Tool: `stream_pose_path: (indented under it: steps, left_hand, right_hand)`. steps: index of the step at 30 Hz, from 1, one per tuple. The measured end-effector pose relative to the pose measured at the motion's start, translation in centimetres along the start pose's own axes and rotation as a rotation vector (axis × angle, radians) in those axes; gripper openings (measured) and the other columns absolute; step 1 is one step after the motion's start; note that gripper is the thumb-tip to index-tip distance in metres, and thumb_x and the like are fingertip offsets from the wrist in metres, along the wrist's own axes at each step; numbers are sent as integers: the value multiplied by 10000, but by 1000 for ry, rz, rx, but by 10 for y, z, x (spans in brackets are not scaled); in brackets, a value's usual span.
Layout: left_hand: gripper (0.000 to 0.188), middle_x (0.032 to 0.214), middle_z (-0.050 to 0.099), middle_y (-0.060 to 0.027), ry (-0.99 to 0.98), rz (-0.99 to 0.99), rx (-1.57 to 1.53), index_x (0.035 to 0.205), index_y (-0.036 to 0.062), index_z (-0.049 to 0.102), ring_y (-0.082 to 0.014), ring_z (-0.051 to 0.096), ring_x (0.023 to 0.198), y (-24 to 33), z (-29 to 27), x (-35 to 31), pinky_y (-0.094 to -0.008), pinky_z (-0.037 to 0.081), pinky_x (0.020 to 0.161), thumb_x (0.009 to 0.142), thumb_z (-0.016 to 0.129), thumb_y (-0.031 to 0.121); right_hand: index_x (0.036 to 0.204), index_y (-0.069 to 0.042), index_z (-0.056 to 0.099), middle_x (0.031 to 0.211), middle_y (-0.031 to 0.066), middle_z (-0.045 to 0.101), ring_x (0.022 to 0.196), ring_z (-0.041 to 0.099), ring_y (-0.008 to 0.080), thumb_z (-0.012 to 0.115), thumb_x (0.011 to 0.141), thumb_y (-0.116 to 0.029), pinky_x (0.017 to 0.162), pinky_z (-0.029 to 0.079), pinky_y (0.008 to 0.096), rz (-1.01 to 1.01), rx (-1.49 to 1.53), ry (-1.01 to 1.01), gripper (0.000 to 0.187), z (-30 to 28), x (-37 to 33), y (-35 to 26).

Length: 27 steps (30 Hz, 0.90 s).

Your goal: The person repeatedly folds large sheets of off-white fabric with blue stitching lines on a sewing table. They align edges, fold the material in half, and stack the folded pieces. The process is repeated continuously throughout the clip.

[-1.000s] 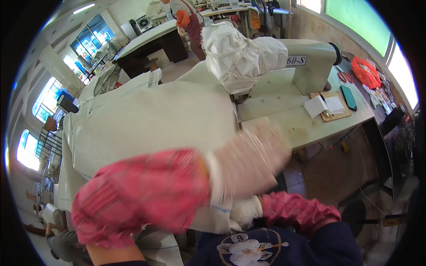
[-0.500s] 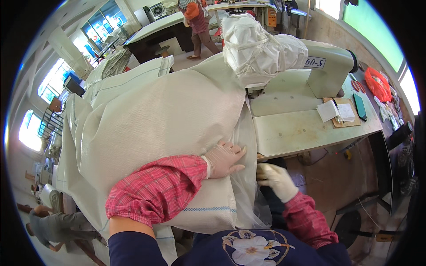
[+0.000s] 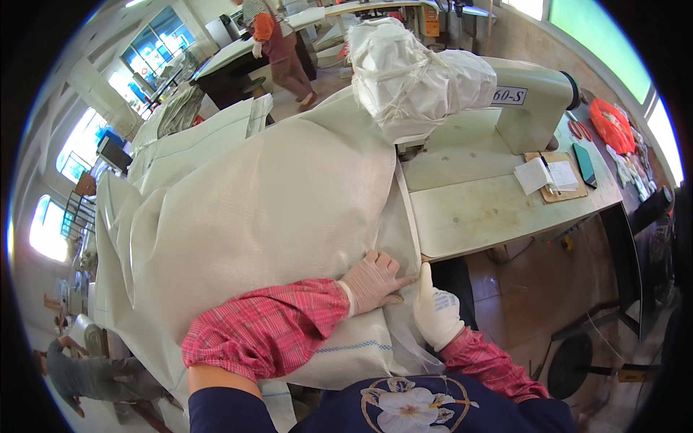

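A large sheet of white woven sack material [image 3: 238,202] spreads over the bench before me, with a blue dashed line near its near edge. Thin clear plastic film [image 3: 408,328] shows along its right edge. My left hand [image 3: 372,283], in a thin pale glove, rests on the material; its index finger is stretched toward the edge and its thumb stands apart. Close beside it, my white-gloved right hand [image 3: 439,317] is closed at the film's edge, one digit pointing up and the other fingers largely hidden. Beyond both hands stands a sewing machine [image 3: 530,105], its head wrapped in white cloth.
On the machine table [image 3: 469,224] lie a clipboard with papers [image 3: 559,177], a green phone [image 3: 584,166] and red-handled scissors [image 3: 580,130]. An orange-red bag [image 3: 612,126] is behind them. One person [image 3: 278,50] is at the back, another [image 3: 101,372] at lower left.
My right hand has come up and left to the film's edge, beside my left hand. My left hand has slid slightly nearer me, its index finger now extended. The person at the back has moved left.
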State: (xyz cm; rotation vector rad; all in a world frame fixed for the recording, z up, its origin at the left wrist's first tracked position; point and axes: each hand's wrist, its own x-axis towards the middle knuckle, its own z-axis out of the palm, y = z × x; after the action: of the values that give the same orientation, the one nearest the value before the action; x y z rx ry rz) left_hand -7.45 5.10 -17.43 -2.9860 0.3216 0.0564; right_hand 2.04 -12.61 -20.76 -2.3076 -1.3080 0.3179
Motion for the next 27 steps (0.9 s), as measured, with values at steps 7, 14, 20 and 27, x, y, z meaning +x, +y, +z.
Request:
stream_pose_path:
  steps: [7, 14, 20, 27]
  left_hand:
    - [362, 1083, 571, -120, 300, 308, 16, 1094, 47, 591, -273, 550, 1050, -31, -5, 7, -397, 429, 892, 764, 570, 194]
    - [219, 882, 696, -112, -449, -176, 474, 926, 58, 715, -275, 651, 846, -172, -83, 14, -437, 426, 875, 808, 588, 191]
    - [80, 606, 486, -51, 340, -27, 555, 654, 93, 518, -251, 561, 673, -91, -196, -46, -379, 457, 607, 672, 584, 136]
    - [221, 690, 580, -103, -110, 381, -194, 719, 38, 606, -281, 588, 674, 72, -215, -46, -484, 496, 786, 705, 619, 259]
  right_hand:
    - [1355, 248, 313, 713, 140, 681, 597, 676, 248, 562, 814, -162, 512, 473, 414, -142, -457, -310, 724, -18, 5, -21]
    - [1267, 235, 417, 786, 166, 701, 702, 700, 292, 542, 811, -178, 608, 512, 436, -122, -300, -103, 628, -17, 124, -15]
    - [1342, 44, 462, 1065, 128, 715, 922, 695, 313, 505, 908, -473, 741, 527, 470, 132, -203, -222, 676, -19, 273, -19]
    - [1286, 6, 540, 1095, 105, 704, 997, 663, 289, 572, 914, -356, 797, 517, 418, -658, -221, -177, 520, 28, 175, -50]
